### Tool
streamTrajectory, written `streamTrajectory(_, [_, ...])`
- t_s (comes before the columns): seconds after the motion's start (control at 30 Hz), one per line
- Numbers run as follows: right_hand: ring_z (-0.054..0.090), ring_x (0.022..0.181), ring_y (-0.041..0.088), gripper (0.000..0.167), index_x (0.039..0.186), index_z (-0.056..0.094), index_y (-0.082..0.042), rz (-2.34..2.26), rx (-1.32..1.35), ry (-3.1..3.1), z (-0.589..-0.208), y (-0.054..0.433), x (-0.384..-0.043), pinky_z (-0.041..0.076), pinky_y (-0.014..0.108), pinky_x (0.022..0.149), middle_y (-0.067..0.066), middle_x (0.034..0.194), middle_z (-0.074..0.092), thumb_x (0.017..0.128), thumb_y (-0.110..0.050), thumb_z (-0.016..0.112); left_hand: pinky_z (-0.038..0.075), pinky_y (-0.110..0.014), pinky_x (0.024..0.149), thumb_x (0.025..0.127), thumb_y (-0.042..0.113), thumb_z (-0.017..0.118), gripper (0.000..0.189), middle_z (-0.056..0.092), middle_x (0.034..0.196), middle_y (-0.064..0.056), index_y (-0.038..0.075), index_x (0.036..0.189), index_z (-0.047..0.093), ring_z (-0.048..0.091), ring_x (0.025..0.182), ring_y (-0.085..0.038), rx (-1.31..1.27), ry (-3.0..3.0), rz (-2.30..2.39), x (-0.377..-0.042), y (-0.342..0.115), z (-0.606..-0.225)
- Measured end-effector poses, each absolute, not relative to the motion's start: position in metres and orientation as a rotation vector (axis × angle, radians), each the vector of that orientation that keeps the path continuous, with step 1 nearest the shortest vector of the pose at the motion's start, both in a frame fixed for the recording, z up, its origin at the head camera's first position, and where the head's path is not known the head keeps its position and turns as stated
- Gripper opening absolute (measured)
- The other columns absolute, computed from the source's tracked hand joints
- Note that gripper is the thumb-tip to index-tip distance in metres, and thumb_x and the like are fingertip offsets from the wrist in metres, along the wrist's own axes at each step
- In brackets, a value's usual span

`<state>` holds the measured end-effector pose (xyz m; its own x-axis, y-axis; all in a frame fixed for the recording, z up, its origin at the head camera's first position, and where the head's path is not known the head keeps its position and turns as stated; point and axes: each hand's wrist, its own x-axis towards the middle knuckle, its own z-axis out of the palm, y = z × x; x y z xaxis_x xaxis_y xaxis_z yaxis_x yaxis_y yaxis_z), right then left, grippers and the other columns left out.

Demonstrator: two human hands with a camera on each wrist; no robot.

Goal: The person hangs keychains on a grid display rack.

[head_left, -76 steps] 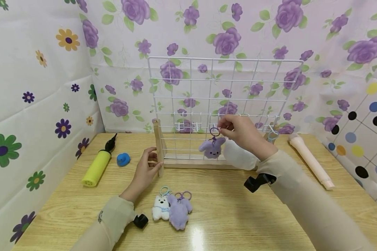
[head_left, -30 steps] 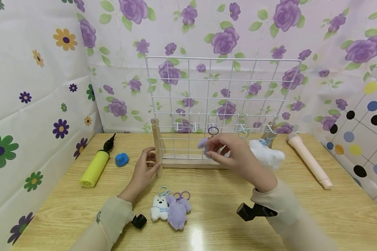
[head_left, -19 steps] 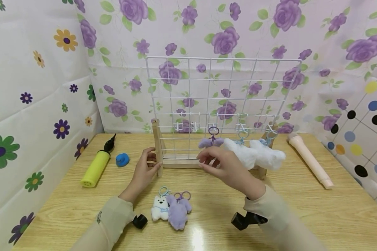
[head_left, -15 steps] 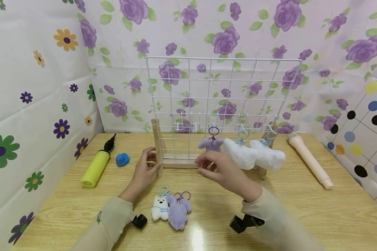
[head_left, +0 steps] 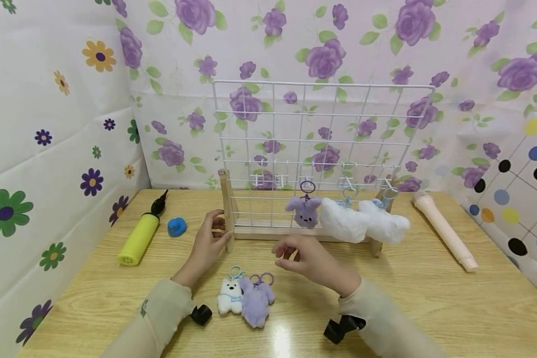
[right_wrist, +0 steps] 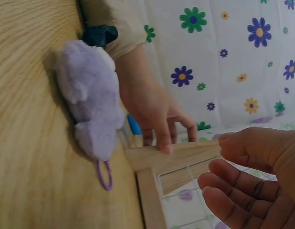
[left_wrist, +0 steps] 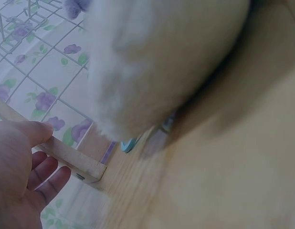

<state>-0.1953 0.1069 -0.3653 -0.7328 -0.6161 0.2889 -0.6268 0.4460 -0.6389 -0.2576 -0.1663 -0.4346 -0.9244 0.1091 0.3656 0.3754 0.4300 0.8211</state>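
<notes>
My left hand [head_left: 208,238] grips the wooden left upright [head_left: 227,211] of a white wire-grid display rack [head_left: 322,84]. In the left wrist view the thumb lies over the wood with fingers behind it. My right hand [head_left: 311,261] hovers in front of the rack's base, fingers loosely bent, holding nothing. A purple plush keychain [head_left: 306,214] hangs by its ring from a hook. Right of it hang two white plush keychains [head_left: 344,221], side by side. On the table between my forearms lie a white dog keychain [head_left: 229,297] and purple plush keychains [head_left: 256,304], partly overlapping; two purple rings show.
A yellow hand pump [head_left: 138,238] with a black nozzle and a blue rubber duck [head_left: 176,226] lie left of the rack. A pale pink tube [head_left: 445,231] lies at the right. White hooks [head_left: 268,181] on the grid's left side carry nothing. Patterned cloth walls surround the table.
My right hand has let go of the purple keychain, which now hangs on its hook. That hand has come down and left toward the table. My left hand stays on the upright.
</notes>
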Motion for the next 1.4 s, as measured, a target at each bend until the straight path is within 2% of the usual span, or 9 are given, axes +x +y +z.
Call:
streamTrajectory(0.17, [0.061, 0.078, 0.005, 0.013, 0.100, 0.067, -0.008, 1.169, 1.134, -2.730, -0.378, 0.104, -0.198, 0.051, 0.019, 0.064, 0.002, 0.091, 0.069, 0.090, -0.016, 0.068, 0.052, -0.028, 0.081, 0.090, 0.003, 0.065, 0.058, 0.055, 0.118, -0.020, 0.005, 0.139, 0.035, 0.056, 0.103, -0.030, -0.419, -2.427, -1.496, -0.258, -0.166, -0.434])
streamTrajectory(0.37, [0.060, 0.081, 0.005, 0.014, 0.101, 0.067, -0.006, 1.142, 1.128, -2.803, -0.390, 0.099, -0.201, 0.050, 0.017, 0.067, 0.003, 0.092, 0.069, 0.089, -0.013, 0.068, 0.051, -0.024, 0.081, 0.090, 0.003, 0.065, 0.057, 0.055, 0.118, -0.020, 0.006, 0.139, 0.036, 0.056, 0.102, -0.029, -0.411, -2.427, -1.502, -0.258, -0.166, -0.434])
streamTrajectory(0.77, [0.060, 0.082, 0.008, 0.013, 0.100, 0.067, -0.005, 1.161, 1.123, -2.864, -0.407, 0.094, -0.205, 0.051, 0.019, 0.070, 0.005, 0.094, 0.067, 0.087, -0.007, 0.068, 0.050, -0.024, 0.081, 0.090, 0.003, 0.064, 0.057, 0.055, 0.117, -0.020, 0.006, 0.139, 0.036, 0.056, 0.102, -0.029, -0.412, -2.429, -1.496, -0.257, -0.166, -0.433])
streamTrajectory(1.0, [0.062, 0.081, 0.014, 0.014, 0.099, 0.069, -0.008, 1.054, 1.132, -2.892, -0.410, 0.090, -0.206, 0.052, 0.022, 0.072, 0.003, 0.091, 0.066, 0.085, -0.010, 0.072, 0.051, -0.025, 0.080, 0.090, 0.002, 0.065, 0.056, 0.056, 0.116, -0.020, 0.005, 0.138, 0.036, 0.057, 0.102, -0.029, -0.420, -2.420, -1.489, -0.257, -0.166, -0.434])
streamTrajectory(1.4, [0.056, 0.079, 0.009, 0.017, 0.100, 0.070, -0.008, 0.956, 1.087, -2.946, -0.415, 0.084, -0.209, 0.047, 0.019, 0.070, 0.000, 0.088, 0.065, 0.084, -0.012, 0.073, 0.052, -0.029, 0.081, 0.090, 0.003, 0.064, 0.057, 0.055, 0.117, -0.020, 0.006, 0.139, 0.036, 0.057, 0.102, -0.029, -0.429, -2.420, -1.492, -0.257, -0.166, -0.434])
